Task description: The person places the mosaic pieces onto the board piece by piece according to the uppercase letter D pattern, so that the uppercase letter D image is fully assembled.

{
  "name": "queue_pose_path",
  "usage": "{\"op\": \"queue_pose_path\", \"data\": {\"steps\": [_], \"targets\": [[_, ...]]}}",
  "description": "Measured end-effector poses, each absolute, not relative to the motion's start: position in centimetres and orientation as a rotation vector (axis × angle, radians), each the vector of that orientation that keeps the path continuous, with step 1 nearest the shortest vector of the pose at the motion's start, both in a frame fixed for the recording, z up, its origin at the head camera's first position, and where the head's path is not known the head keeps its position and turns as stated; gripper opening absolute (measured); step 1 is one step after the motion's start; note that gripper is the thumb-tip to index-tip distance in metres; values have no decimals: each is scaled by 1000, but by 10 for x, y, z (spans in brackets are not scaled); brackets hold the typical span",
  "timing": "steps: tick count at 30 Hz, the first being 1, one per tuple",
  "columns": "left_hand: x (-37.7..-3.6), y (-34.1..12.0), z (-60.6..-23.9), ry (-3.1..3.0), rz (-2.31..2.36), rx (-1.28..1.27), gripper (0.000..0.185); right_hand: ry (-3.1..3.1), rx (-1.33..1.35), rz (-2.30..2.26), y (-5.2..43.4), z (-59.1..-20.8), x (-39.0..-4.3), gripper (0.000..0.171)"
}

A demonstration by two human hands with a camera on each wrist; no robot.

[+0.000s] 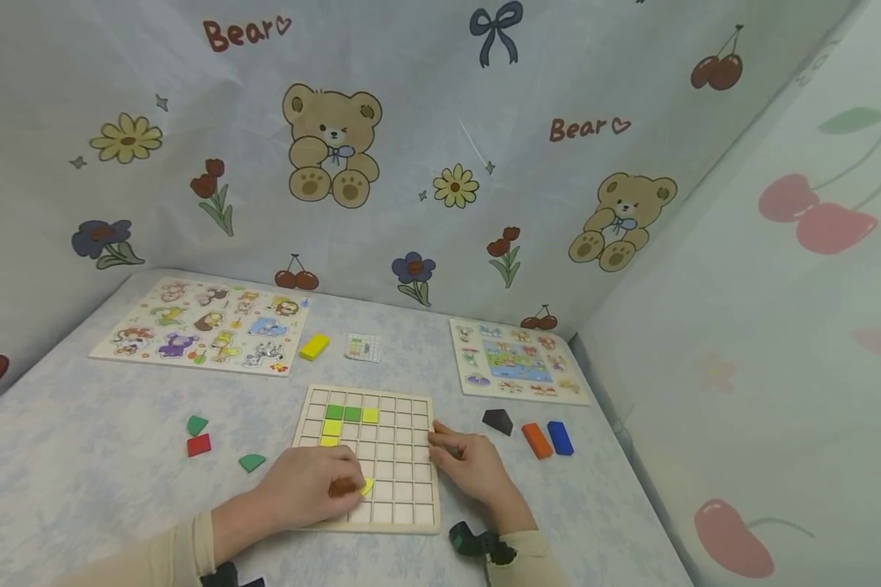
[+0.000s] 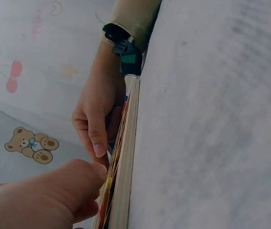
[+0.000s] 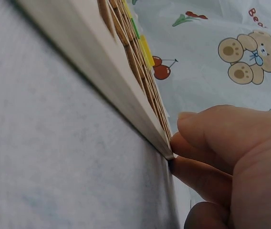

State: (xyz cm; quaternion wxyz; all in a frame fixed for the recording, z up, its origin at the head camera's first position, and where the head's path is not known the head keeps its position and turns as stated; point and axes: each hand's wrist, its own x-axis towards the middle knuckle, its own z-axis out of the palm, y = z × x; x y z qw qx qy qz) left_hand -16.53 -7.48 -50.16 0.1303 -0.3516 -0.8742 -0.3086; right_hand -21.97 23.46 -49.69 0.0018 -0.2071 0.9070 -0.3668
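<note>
A wooden grid board (image 1: 404,528) lies flat on the table, its upper left cells holding several green squares (image 1: 352,414) and yellow squares (image 1: 332,428). Over the board's lower left part, my left hand (image 1: 308,485) pinches a small yellow piece with a rounded edge (image 1: 368,487) between thumb and fingers. Its fingertips hide part of the piece and the cells beneath. At the board's right edge, my right hand (image 1: 477,469) rests with its fingers stretched against the rim. In the right wrist view, the fingertips (image 3: 178,143) touch the board's corner.
Green pieces (image 1: 252,462) and a red piece (image 1: 199,444) lie left of the board. To the right are black (image 1: 498,421), orange (image 1: 537,440) and blue pieces (image 1: 560,438). Behind stand a yellow block (image 1: 314,346), pattern card (image 1: 364,347) and two picture boards (image 1: 191,364) (image 1: 521,399).
</note>
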Motion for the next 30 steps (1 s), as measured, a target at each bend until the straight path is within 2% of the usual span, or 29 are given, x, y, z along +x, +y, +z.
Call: {"op": "queue_pose_path", "data": {"steps": [7, 11, 15, 21, 26, 30], "targets": [[-159, -94, -474, -2551, -918, -753, 12, 2882, -665, -1121, 237, -496, -217, 32], [-159, -135, -447, -2674, -819, -492, 14, 2882, -680, -1125, 236, -495, -216, 32], [-161, -192, -437, -2830, -787, -201, 22, 2863, -698, -1139, 234, -494, -217, 32], [-171, -257, -451, -2972, -856, 93, 40, 2893, -692, -1109, 234, -492, -217, 31], [-181, -271, -476, -3009, -888, 70, 52, 2889, -677, -1102, 236, -494, -219, 31], [-184, -270, -487, -3010, -839, 49, 46, 2871, -698, -1118, 235, -496, -219, 31]]}}
